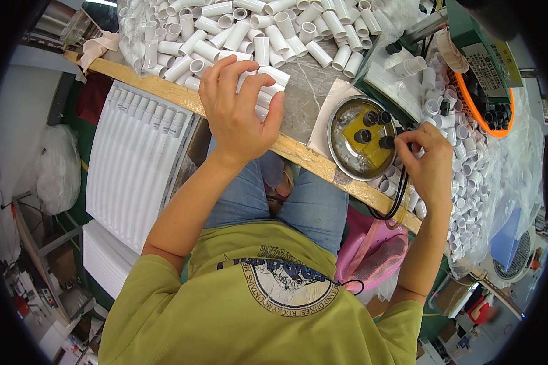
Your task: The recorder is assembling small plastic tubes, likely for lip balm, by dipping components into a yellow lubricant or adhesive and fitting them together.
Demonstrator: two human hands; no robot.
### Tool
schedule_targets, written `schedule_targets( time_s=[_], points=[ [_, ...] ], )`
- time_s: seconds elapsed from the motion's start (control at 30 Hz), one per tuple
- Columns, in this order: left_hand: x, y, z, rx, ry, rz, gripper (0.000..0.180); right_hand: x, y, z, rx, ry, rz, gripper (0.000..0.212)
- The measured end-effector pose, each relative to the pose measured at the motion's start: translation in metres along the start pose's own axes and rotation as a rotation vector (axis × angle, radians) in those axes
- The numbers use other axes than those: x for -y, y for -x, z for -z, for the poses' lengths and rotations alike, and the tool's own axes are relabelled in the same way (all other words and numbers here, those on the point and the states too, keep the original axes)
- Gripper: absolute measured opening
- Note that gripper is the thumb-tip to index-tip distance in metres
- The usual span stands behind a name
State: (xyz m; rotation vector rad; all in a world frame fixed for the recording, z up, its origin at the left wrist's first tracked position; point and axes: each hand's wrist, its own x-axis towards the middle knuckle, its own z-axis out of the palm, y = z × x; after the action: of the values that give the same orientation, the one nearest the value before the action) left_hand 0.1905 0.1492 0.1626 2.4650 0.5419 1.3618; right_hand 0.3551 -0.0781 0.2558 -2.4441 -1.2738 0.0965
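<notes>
My left hand is open, fingers spread and bent, above the edge of a pile of short white plastic tubes. Several tubes lie just beyond its fingers and thumb. At the right rim of a round metal bowl, my right hand is closed in a pinch, its fingertips on a small black cap. A yellow sponge-like pad, wet-looking, lies in the bowl with other black caps standing on it.
White caps and fittings heap up at the right. An orange basket holds black parts beside a green machine. Black cables hang over the wooden table edge. Long white tubes lie at lower left.
</notes>
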Motion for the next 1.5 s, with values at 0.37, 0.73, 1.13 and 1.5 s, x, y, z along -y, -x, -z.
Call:
schedule_targets(
  time_s=[0.37, 0.73, 1.13, 1.5],
  points=[
    [-0.003, -0.002, 0.004, 0.066, 0.008, 0.029, 0.017, 0.023, 0.002, -0.018, -0.115, 0.006, 0.346, 0.016],
    [0.012, -0.036, 0.019, 0.562, 0.274, 0.12, 0.021, 0.024, 0.0, -0.027, -0.102, 0.148, 0.42, 0.015],
    [0.0, -0.076, -0.003, 0.879, -0.176, -0.481, 0.007, 0.031, 0.013, -0.021, -0.219, -0.3, 0.038, 0.007],
    [-0.026, -0.077, 0.016, 0.644, 0.429, -0.021, 0.03, 0.034, 0.042, -0.016, 0.035, -2.139, -0.204, 0.017]
  ],
)
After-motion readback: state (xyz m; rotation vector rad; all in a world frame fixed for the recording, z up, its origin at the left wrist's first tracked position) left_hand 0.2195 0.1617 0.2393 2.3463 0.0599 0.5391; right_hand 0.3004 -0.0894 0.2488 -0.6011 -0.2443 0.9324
